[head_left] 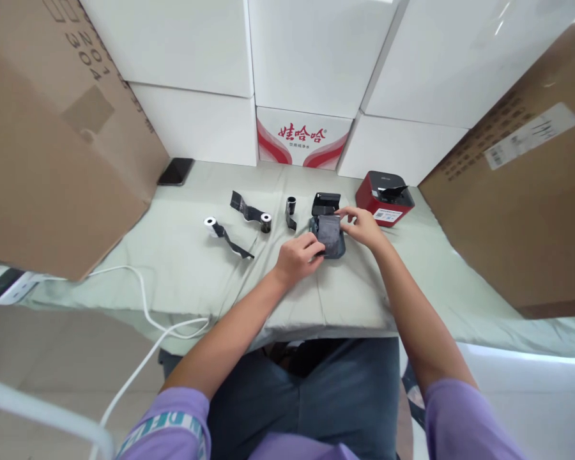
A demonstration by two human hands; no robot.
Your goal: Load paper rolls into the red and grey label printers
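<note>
A small dark portable receipt printer (341, 250) lies on the cloth-covered table with its lid (326, 202) raised at the back. A strip of blackened paper (329, 233) lies over its body. My left hand (299, 257) is curled, its fingertips closed on the printer's front left edge. At the rear right of the printer, my right hand (363, 226) has thumb and fingers bent in against the edge of the paper; the exact contact is too small to make out. Left of the printer stands a small dark roll (291, 204) with a short tail.
Two paper rolls, one white (211, 223) and one dark (266, 222), trail black strips. A red and black printer (383, 198) stands at right. A phone (176, 171) lies back left. White boxes (306, 137) and brown cartons (52, 140) wall the table; a white cable (144, 300) hangs left.
</note>
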